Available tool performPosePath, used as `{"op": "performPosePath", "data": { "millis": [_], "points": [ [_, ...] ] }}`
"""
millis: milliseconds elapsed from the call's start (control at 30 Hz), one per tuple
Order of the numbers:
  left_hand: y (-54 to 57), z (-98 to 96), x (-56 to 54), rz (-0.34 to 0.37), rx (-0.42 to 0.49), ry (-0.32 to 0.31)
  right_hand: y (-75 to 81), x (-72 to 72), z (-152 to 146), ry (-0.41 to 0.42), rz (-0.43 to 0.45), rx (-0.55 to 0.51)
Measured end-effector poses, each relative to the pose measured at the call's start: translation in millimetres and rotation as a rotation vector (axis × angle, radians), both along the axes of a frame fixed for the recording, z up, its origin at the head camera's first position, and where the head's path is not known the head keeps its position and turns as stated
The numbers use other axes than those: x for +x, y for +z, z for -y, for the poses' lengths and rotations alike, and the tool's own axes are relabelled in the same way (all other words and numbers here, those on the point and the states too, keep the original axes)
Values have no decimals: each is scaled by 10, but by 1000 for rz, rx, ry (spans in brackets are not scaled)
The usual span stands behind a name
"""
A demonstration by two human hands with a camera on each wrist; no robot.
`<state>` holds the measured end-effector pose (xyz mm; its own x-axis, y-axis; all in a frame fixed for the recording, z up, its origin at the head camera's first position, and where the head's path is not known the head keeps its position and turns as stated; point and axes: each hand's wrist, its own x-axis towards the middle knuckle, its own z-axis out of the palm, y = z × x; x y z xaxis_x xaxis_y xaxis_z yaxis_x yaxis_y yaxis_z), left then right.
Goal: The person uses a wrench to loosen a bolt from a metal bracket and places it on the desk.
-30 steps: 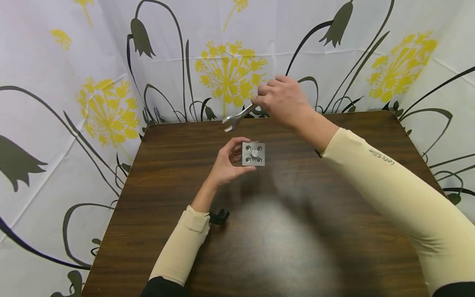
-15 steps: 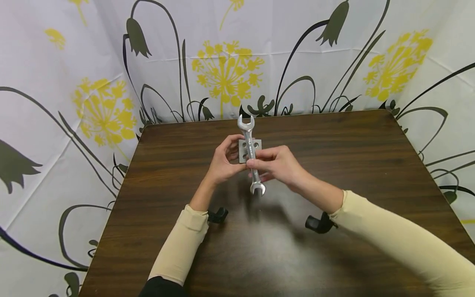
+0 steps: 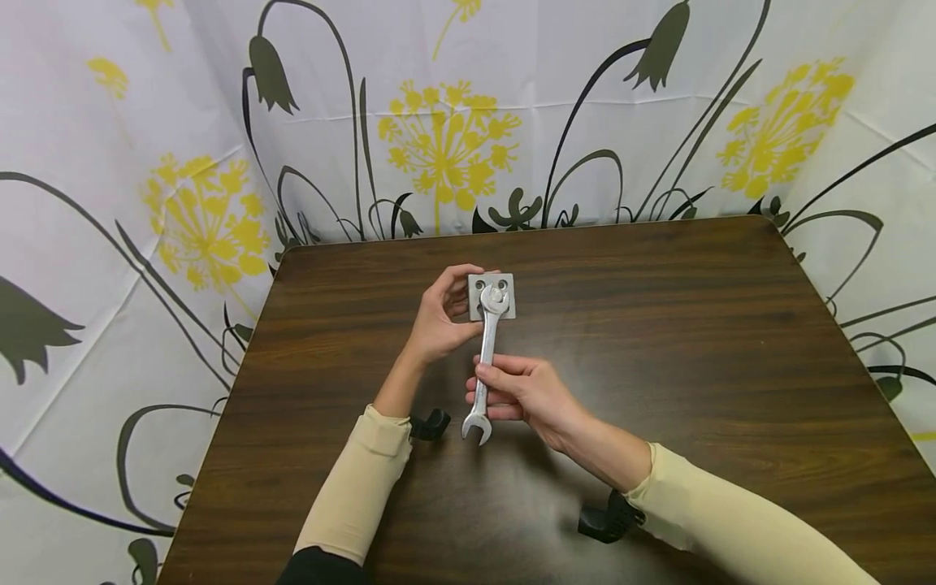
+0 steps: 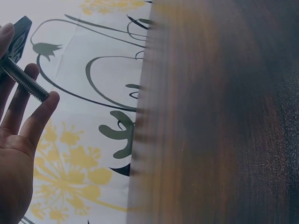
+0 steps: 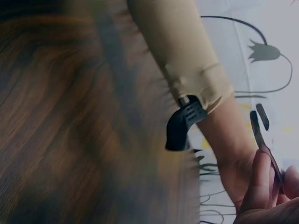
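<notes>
My left hand (image 3: 437,321) holds a square metal plate (image 3: 509,309) by its side, thumb below and fingers above. The plate has holes near its corners, and a bolt (image 3: 496,296) passes through its middle. Behind the plate, the bolt's threaded shank (image 4: 29,83) sticks out past the fingers in the left wrist view. A double open-end wrench (image 3: 488,345) is pinched between thumb and fingers of my right hand (image 3: 530,398). Its upper jaw lies around the bolt head, while the other end points down toward me. The right wrist view shows the wrench (image 5: 262,133) edge-on.
Beneath both hands lies a dark wood-grain table (image 3: 702,341). A white curtain (image 3: 570,49) with yellow and grey flowers hangs behind its far edge. Black camera mounts (image 3: 607,520) stick out from the sleeved wrists.
My right hand has brought the wrench down from the upper right, turned it across the plate, then lowered it so its upper end meets the bolt head. The left hand has stayed nearly still.
</notes>
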<state>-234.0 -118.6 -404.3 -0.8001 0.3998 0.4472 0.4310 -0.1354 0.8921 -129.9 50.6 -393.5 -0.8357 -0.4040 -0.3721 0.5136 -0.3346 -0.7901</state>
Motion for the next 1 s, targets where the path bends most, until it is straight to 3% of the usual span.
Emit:
{"op": "performPosePath", "data": {
  "millis": [367,733,1000],
  "points": [
    [-8,9,15,-1,-6,0,-160,-48,-102,70,-81,149],
    [-15,-16,25,8,-13,-16,-255,-62,-339,137,-146,209],
    [-217,4,-104,-13,-12,-10,-240,-118,-450,126,-205,234]
  ]
}}
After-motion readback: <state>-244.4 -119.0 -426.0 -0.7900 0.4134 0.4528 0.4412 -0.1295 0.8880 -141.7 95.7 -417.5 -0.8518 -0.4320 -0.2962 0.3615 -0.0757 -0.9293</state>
